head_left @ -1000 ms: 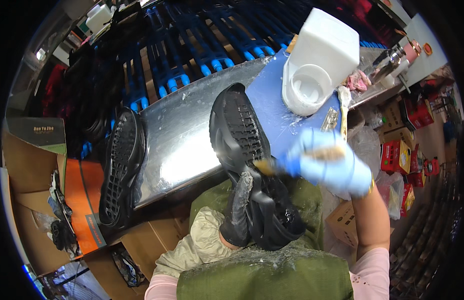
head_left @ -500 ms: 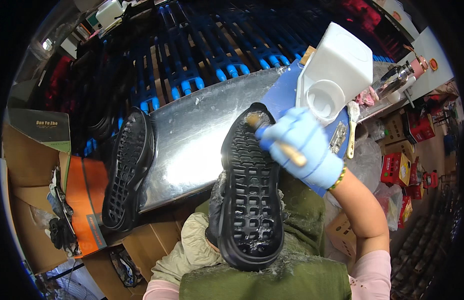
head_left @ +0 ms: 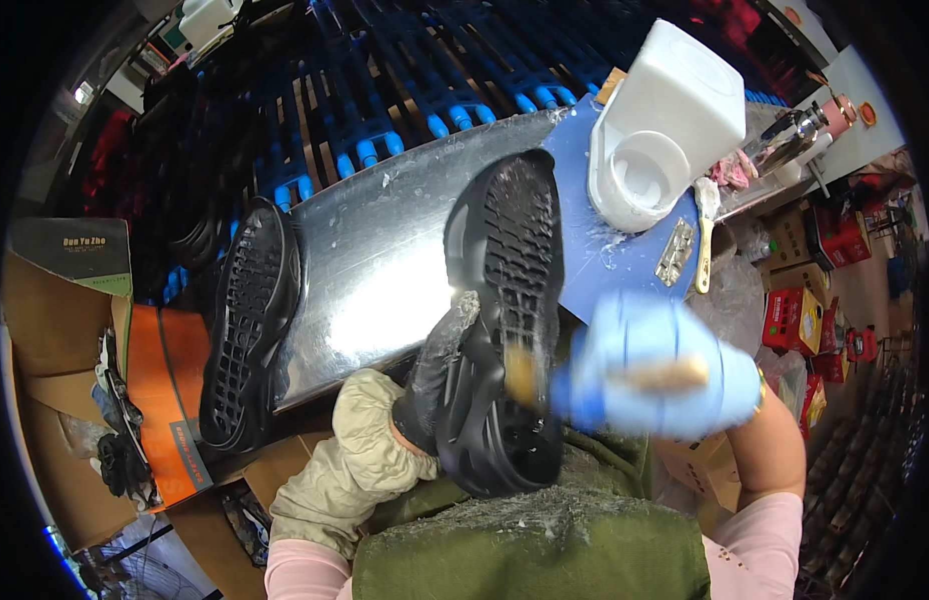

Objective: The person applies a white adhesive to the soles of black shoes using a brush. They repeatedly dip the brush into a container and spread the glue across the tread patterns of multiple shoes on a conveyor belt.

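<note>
A black shoe sole point(head_left: 500, 240) with a gridded cavity is held up over my lap, tilted onto its side. My left hand point(head_left: 440, 350), in a dark glove caked with whitish residue, grips its left edge; the fingers beneath are hidden. My right hand point(head_left: 650, 365), in a light blue glove and blurred by motion, closes round a brush point(head_left: 525, 374) with a wooden handle. The bristles touch or hover just over the middle right of the sole; which one I cannot tell. Another black sole point(head_left: 250, 320) leans at the left edge of the metal worktop.
The shiny metal worktop point(head_left: 360, 270) spans the middle. On a blue sheet point(head_left: 610, 260) stand a white plastic container with a cup point(head_left: 645, 180), a spare brush point(head_left: 705, 235) and a small metal piece point(head_left: 675, 252). A blue-tipped rack point(head_left: 365, 150) lies beyond; an open carton point(head_left: 60, 345) stands left.
My right hand and brush have come down from the sole's far end towards its near part. The sole has rolled onto its side and shifted slightly away from me, with my left hand still on it.
</note>
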The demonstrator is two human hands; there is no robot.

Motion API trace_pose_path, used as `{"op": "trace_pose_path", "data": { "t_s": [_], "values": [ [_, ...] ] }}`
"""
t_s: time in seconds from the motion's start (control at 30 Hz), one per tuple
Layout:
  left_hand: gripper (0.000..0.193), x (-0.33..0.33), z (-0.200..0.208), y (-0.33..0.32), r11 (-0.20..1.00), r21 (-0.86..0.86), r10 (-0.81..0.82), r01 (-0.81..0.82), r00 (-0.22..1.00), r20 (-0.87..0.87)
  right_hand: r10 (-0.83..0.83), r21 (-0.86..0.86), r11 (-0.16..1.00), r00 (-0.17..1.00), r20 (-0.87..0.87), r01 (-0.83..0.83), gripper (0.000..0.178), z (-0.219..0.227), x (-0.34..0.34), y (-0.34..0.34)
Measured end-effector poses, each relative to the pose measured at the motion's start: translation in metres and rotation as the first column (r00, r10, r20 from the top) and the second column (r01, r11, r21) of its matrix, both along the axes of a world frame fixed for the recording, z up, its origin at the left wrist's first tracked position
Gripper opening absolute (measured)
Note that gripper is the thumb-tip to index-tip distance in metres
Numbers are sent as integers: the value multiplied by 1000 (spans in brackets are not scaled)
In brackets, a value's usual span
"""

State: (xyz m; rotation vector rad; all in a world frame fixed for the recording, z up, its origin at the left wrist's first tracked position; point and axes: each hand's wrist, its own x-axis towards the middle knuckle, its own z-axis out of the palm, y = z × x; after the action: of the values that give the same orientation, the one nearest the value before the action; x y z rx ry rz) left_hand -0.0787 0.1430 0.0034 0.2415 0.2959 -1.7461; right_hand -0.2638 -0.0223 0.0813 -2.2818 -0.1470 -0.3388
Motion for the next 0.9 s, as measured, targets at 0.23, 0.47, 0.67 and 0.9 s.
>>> {"op": "trace_pose_path", "data": {
  "t_s": [0.23,0.47,0.67,0.9],
  "values": [
    [49,-1,-2,-1,1000,-22,-15,17,995,95,-528,287,766,818,-229,575,14,7,4,-37],
    [50,-3,-7,1,998,-47,37,-30,989,141,-517,472,708,841,-160,525,8,-16,-8,24],
    [51,-2,-19,-2,992,-95,103,-85,974,202,-589,210,793,808,29,571,9,-21,-24,55],
    [52,6,-45,7,960,-192,249,-202,931,267,-537,566,468,727,-428,679,10,-28,-25,58]
  ]
}}
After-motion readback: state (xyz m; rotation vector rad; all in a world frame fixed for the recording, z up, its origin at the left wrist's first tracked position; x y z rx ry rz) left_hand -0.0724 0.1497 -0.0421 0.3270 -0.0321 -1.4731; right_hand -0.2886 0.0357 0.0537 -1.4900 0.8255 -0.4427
